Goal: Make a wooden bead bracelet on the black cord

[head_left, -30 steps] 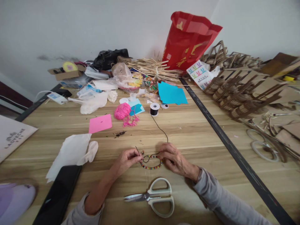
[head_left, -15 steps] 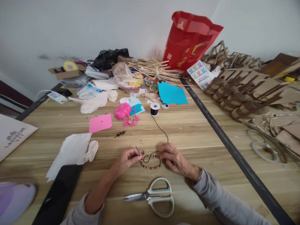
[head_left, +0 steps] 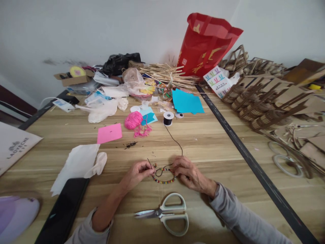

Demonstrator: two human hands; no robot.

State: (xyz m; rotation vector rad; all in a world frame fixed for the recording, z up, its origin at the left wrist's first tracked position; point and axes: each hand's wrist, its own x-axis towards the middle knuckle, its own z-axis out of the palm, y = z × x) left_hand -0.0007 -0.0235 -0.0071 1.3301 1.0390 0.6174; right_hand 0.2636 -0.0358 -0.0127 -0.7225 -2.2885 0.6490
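Note:
A short strand of coloured beads [head_left: 164,181] curves on a wooden table [head_left: 203,142] between my hands. My left hand [head_left: 137,173] pinches the black cord's free end at the strand's left. My right hand [head_left: 189,173] pinches the cord at the strand's right end. The black cord [head_left: 176,140] runs from my right hand up to a small black spool [head_left: 168,118]. White-handled scissors [head_left: 167,213] lie shut just below my hands.
A black phone [head_left: 63,213] and white tissue [head_left: 76,166] lie to the left. Pink paper [head_left: 109,133], pink yarn [head_left: 133,120], blue paper [head_left: 186,101] and a red bag [head_left: 205,44] sit farther back. Cardboard pieces [head_left: 266,101] crowd the right side past a dark strip [head_left: 243,152].
Hardly anything differs. Both hands stay on the cord and beads, and the view has shifted very slightly.

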